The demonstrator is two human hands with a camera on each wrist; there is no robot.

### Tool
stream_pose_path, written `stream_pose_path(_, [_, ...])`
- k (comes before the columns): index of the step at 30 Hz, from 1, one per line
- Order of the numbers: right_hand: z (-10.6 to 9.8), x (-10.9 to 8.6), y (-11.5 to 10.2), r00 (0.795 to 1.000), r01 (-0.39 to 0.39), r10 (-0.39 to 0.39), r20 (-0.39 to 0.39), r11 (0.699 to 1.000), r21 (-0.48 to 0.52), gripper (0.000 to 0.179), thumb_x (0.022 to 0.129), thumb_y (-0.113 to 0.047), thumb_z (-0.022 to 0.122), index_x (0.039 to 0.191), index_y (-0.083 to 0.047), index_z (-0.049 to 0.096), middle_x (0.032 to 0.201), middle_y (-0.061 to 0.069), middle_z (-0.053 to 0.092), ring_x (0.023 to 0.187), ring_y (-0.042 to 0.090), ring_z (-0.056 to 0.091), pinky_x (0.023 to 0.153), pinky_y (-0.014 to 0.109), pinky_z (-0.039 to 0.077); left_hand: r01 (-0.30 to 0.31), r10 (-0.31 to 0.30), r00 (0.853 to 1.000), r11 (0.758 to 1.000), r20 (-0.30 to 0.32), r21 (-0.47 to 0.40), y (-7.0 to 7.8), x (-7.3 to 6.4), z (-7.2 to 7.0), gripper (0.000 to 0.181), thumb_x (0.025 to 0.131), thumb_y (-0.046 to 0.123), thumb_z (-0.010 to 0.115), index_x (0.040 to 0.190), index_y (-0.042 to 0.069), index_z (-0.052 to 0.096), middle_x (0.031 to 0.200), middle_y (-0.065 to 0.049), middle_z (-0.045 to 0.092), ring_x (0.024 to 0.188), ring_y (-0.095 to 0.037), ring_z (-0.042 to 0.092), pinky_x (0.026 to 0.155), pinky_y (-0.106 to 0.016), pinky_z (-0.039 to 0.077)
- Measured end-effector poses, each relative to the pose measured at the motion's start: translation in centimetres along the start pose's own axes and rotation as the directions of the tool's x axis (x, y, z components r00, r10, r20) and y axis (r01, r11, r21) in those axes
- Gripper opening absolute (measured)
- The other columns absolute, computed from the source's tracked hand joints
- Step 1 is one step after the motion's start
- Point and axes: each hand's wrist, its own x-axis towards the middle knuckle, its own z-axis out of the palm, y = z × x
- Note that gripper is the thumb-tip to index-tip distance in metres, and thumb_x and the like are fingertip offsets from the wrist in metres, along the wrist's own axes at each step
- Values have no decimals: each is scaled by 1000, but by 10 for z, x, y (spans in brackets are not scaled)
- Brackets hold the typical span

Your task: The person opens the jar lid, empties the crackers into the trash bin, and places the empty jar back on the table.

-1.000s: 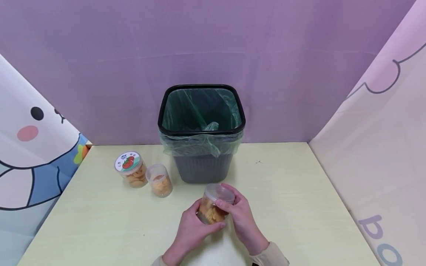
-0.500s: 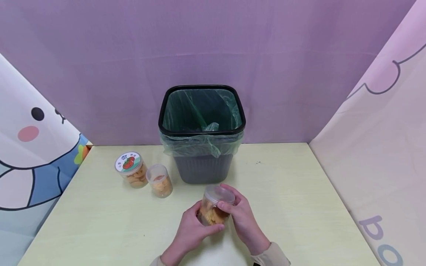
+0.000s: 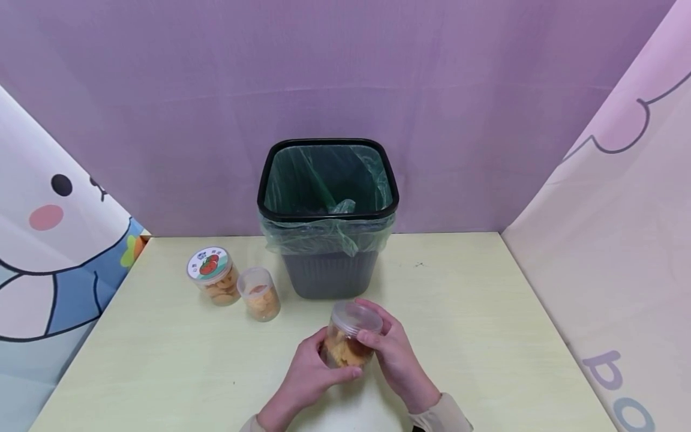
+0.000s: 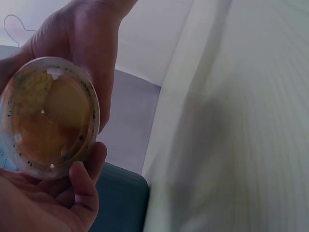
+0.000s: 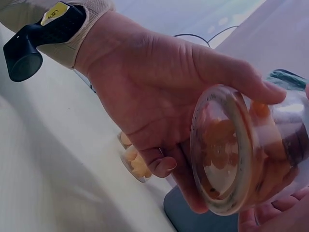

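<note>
A clear plastic jar of orange biscuits is held tilted just above the pale table, in front of the bin. My left hand grips the jar's body from the left, thumb across its front. My right hand curls its fingers round the jar's clear lid. The left wrist view looks at the jar's round bottom, with my left hand below it and my right hand above. In the right wrist view my left hand wraps the jar.
A black bin lined with a green bag stands at the table's back middle. Left of it are a jar with a tomato label on its lid and an open jar of biscuits. Cloth walls close in the back and both sides.
Both hands and the jar have drifted slightly toward me. My right fingers have shifted a little round the lid.
</note>
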Motion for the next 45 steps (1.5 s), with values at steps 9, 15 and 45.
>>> stream_pose_path(9, [-6, 0, 2, 988, 34, -45, 147, 997, 72, 70, 84, -20, 76, 142, 5, 46, 127, 8, 62, 116, 21, 55, 97, 32, 44, 5, 11, 993, 991, 116, -130, -1, 0, -6, 55, 72, 12, 89, 121, 5, 65, 107, -5, 70, 98, -21, 63, 89, -28, 48])
stream_pose_path(15, [-11, 2, 4, 967, 48, -81, 242, 989, 137, 63, 85, -23, 75, 141, -4, 51, 129, 8, 62, 118, 21, 56, 100, 33, 42, -4, 48, 981, 974, 190, -227, 0, 0, -9, 57, 75, 14, 87, 125, 1, 62, 112, -9, 69, 102, -22, 64, 91, -29, 49])
stream_pose_path(45, [-22, 9, 0, 881, 24, -133, 454, 971, 239, 75, 93, -29, 69, 153, -1, 33, 149, 12, 47, 136, 25, 43, 113, 38, 30, 34, 37, 966, 963, 256, -267, 1, 0, -17, 64, 78, 23, 86, 131, 1, 58, 122, -11, 65, 114, -27, 58, 102, -30, 37])
